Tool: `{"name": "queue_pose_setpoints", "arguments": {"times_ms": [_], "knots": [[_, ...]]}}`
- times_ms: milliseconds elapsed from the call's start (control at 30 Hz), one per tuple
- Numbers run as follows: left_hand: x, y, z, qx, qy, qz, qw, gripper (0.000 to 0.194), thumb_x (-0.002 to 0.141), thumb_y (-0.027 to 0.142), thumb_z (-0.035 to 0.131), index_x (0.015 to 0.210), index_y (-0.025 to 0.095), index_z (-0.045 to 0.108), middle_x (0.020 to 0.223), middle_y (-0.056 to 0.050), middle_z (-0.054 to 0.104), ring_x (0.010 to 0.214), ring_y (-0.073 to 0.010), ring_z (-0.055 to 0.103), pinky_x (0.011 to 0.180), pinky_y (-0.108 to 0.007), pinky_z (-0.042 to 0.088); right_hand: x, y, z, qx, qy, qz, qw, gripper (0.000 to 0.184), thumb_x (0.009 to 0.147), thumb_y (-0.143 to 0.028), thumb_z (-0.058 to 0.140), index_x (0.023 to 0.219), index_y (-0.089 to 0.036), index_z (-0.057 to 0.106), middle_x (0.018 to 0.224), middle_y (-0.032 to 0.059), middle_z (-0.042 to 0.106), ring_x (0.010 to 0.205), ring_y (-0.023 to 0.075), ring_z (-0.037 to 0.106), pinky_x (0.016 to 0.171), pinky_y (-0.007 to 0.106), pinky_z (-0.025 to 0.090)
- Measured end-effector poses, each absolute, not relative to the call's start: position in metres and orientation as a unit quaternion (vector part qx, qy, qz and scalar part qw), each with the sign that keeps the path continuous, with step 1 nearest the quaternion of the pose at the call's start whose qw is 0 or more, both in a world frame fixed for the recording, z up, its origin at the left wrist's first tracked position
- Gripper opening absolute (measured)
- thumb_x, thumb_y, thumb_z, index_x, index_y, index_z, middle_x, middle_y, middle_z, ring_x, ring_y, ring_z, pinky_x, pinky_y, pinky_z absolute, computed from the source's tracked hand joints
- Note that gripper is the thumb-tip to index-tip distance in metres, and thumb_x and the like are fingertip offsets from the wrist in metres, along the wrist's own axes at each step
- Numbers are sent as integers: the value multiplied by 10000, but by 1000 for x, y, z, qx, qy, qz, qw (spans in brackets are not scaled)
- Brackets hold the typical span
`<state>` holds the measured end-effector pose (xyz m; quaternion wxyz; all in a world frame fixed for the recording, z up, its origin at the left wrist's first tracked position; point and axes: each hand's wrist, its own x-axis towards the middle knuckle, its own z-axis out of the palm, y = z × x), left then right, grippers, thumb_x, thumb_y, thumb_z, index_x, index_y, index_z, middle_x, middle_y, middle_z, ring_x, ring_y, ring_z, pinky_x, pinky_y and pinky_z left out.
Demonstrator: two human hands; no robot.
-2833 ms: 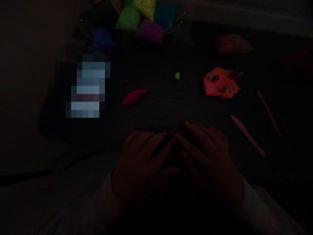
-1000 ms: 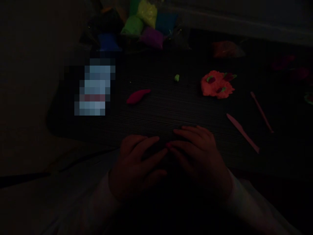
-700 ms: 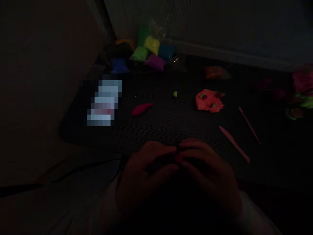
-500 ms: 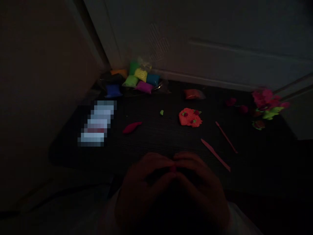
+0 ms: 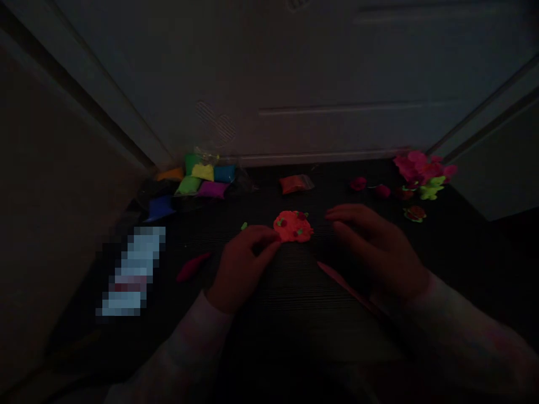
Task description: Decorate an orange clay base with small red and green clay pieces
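Observation:
An orange-pink slab of modelling clay (image 5: pixel 290 227) with small dark red balls and green bits on top lies mid-table. My left hand (image 5: pixel 246 269) is at its lower left edge, thumb and fingertips closing on the rim. To the right of the slab, my right hand (image 5: pixel 374 244) hovers with fingers stretched out and thumb apart; nothing shows between them. Below the right hand lies a pink modelling knife (image 5: pixel 343 280), partly covered by it. A dark red tapered clay piece (image 5: pixel 193 266) rests left of my left hand, and a small green clay bit (image 5: pixel 244 226) lies just beyond it.
Bags of coloured clay (image 5: pixel 202 179) are heaped at the back left, with an orange bag (image 5: pixel 295 183) further right. Pink flowers (image 5: pixel 425 168), a yellow-green figure (image 5: pixel 432 188) and dark red balls (image 5: pixel 370 188) sit back right. A pixelated bright rectangle (image 5: pixel 135 269) lies at left.
My hands have parted from around a small dark red clay piece, which I can no longer make out. Both reached forward, the left to the orange slab. The view has tilted up and shifted right.

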<state>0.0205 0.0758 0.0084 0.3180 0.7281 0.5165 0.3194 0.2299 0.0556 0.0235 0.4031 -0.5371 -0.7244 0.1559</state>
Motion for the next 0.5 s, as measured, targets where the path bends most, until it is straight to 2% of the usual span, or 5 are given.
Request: {"name": "queue_pose_setpoints", "arguments": {"times_ms": [133,233,367,500], "knots": [[27,83,2,763,508,295,269,105,755,189,568,841,186,629,875,-10,654,798,-134,611,737,-291,500,225,66,6,-549,-723,187,375,143,803,-209,510,911,-184,600,909,43,634,853,152,594,744,301,493],[31,84,0,765,516,278,268,168,764,202,566,925,188,609,897,-11,660,807,-129,611,741,-283,495,222,63,-1,-573,-705,220,355,185,804,-210,504,969,-178,582,901,40,633,795,142,597,694,284,497],[35,83,-2,751,543,270,262,307,763,204,572,1068,212,538,944,-1,656,807,-125,613,739,-280,494,220,60,-3,-574,-708,225,345,210,803,-229,493,990,-173,571,935,57,628,813,159,594,701,308,489],[37,83,-4,741,557,271,259,377,752,211,589,1117,213,495,930,8,662,834,-131,611,736,-271,492,218,59,-4,-591,-700,230,328,228,808,-240,474,1013,-188,559,970,55,628,830,173,595,731,345,475]]}}
